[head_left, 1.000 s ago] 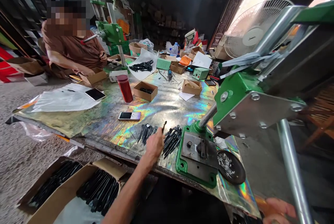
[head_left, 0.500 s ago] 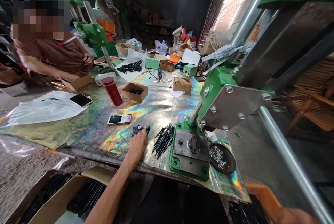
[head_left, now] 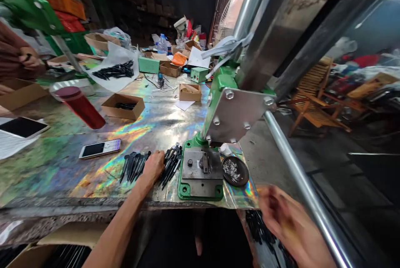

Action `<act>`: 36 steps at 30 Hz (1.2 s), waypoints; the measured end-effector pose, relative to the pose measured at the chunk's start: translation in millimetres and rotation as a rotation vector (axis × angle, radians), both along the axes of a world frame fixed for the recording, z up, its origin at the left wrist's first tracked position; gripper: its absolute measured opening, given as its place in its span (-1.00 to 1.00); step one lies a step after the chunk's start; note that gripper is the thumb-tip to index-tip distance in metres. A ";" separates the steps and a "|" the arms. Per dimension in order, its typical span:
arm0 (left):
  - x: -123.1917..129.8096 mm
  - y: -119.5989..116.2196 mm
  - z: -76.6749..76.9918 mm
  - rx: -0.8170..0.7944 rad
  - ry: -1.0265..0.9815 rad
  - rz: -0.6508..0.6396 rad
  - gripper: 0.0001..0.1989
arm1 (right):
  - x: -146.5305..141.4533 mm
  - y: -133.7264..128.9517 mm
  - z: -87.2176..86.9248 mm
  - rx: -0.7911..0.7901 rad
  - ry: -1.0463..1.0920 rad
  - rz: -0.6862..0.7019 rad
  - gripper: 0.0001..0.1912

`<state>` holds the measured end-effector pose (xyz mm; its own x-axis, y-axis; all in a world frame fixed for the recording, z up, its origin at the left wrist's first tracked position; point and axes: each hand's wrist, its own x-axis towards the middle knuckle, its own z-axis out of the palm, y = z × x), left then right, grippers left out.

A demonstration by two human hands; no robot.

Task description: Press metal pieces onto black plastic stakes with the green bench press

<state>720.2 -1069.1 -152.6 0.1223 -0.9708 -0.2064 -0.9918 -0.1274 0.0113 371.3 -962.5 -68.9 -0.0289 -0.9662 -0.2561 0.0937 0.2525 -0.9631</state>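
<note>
Black spikes [head_left: 171, 167] lie loose beside green press [head_left: 201, 192], left hand [head_left: 153, 167] curled against them, grip unclear.
Right hand [head_left: 289, 226], fingers blurred, sits near steel lever [head_left: 308, 193]; a knock could scatter spikes.

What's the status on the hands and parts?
Left hand between two heaps of black pointed parts. Right hand blurred, grip unclear. Green hand press just right of the heaps.
</note>
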 end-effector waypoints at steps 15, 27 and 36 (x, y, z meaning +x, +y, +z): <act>-25.6 7.4 10.5 -0.097 -0.081 0.086 -0.67 | 13.8 -104.7 -129.1 -0.193 1.030 0.099 -0.89; -17.0 29.6 9.0 -0.313 0.571 0.379 -0.92 | 19.3 -106.9 -139.4 -0.314 1.112 0.109 -0.85; -51.1 65.3 30.5 -0.179 1.801 0.548 -0.74 | 8.8 -109.5 -142.7 -0.319 0.667 -0.014 -0.86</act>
